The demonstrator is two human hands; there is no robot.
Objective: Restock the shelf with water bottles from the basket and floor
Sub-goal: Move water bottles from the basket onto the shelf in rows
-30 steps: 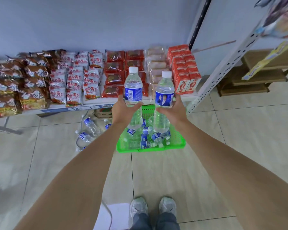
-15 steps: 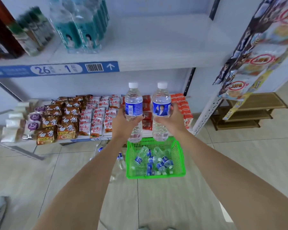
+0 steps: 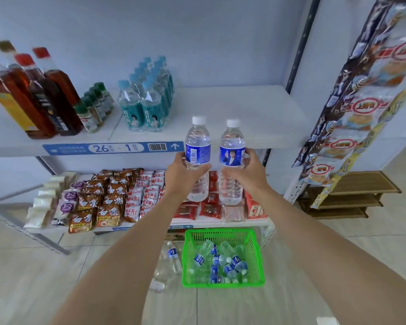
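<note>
My left hand (image 3: pixel 182 171) grips a clear water bottle (image 3: pixel 197 146) with a blue label and white cap, held upright. Beside it, my right hand (image 3: pixel 250 171) grips a second, matching water bottle (image 3: pixel 232 148), also upright. Both bottles hang in front of the edge of the white upper shelf (image 3: pixel 244 113), whose right half is bare. Down on the floor stands a green basket (image 3: pixel 258 259) with several more water bottles inside. A few loose bottles (image 3: pixel 172 253) lie on the tiles to its left.
Teal-labelled water bottles (image 3: pixel 148 106), small green-capped bottles (image 3: pixel 94 106) and dark sauce bottles (image 3: pixel 33 95) fill the upper shelf's left side. Snack packets (image 3: pixel 108 200) cover the lower shelf. Hanging snack strips (image 3: pixel 366 102) and a wooden rack (image 3: pixel 352 195) are at the right.
Both hands have lifted the two bottles from above the basket up to the upper shelf's edge. My view has tilted up, so the upper shelf has come into sight.
</note>
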